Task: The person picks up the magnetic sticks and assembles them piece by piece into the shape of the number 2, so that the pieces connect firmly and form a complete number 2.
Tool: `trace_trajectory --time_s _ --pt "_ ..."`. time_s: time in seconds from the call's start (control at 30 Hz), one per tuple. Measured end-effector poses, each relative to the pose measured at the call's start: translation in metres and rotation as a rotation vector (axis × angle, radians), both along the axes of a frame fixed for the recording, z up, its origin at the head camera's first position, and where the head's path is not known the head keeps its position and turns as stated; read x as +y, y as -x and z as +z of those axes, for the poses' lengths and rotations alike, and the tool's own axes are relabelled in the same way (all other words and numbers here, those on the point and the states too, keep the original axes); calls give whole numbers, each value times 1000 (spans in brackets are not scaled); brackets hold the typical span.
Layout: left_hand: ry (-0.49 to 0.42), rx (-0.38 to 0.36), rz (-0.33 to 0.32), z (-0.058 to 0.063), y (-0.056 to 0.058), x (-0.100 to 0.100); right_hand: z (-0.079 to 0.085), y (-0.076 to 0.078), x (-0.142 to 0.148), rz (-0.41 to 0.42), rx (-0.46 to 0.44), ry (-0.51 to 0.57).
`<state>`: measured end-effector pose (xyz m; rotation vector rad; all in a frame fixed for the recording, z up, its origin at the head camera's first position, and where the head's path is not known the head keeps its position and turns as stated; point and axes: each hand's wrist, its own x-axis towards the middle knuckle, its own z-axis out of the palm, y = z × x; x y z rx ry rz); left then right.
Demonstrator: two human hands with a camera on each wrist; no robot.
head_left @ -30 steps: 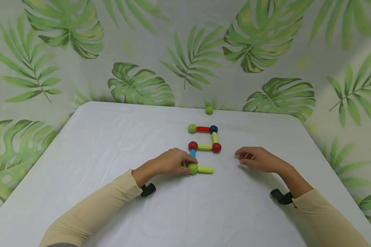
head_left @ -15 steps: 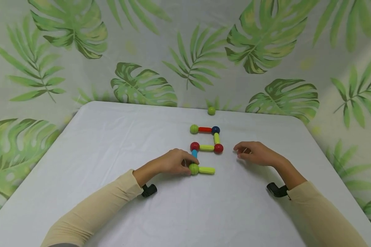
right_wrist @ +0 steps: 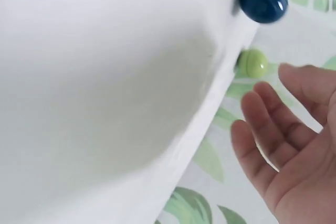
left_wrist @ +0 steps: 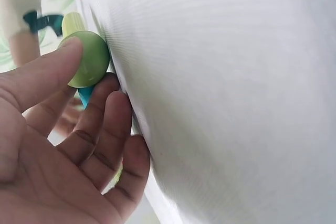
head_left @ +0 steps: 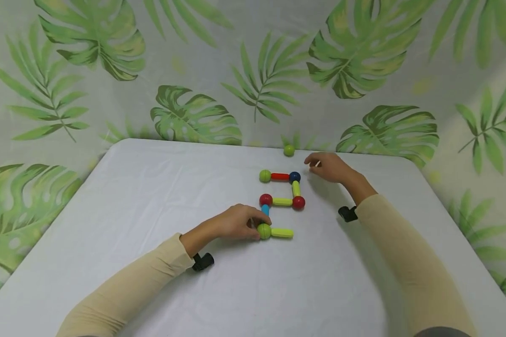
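A chain of magnetic rods and balls lies on the white table, shaped like a figure 2. My left hand [head_left: 236,223] pinches the green ball [left_wrist: 93,59] at its near left corner, thumb on one side and fingers behind. From that ball a yellow rod [head_left: 282,233] points right and a blue rod [head_left: 265,210] runs away to a red ball [head_left: 266,200]. My right hand [head_left: 330,167] hovers, fingers loosely bent and holding nothing, right of the dark blue ball [head_left: 294,177]. A loose green ball [head_left: 288,150] sits at the far edge, apart from the fingers.
The chain's far half has another red ball [head_left: 298,202], a red rod [head_left: 280,176] and a green end ball [head_left: 264,176]. Behind the table's far edge hangs a leaf-patterned cloth [head_left: 194,114]. Black wrist cameras [head_left: 203,262] sit on both wrists.
My right hand has moved away from me, from beside the middle of the chain to near the loose green ball. The left hand stays at the near green ball.
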<state>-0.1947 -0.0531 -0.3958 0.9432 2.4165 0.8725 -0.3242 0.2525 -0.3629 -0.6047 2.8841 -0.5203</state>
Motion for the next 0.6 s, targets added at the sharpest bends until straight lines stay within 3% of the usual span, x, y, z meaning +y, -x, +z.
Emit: trace_trajectory --time_s 0.3,0.6 --pt "0 -15 12 2 -4 4 10 43 -10 -123 -39 34" --pt "14 -30 30 5 -4 3 0 69 -28 -104 -43 26"
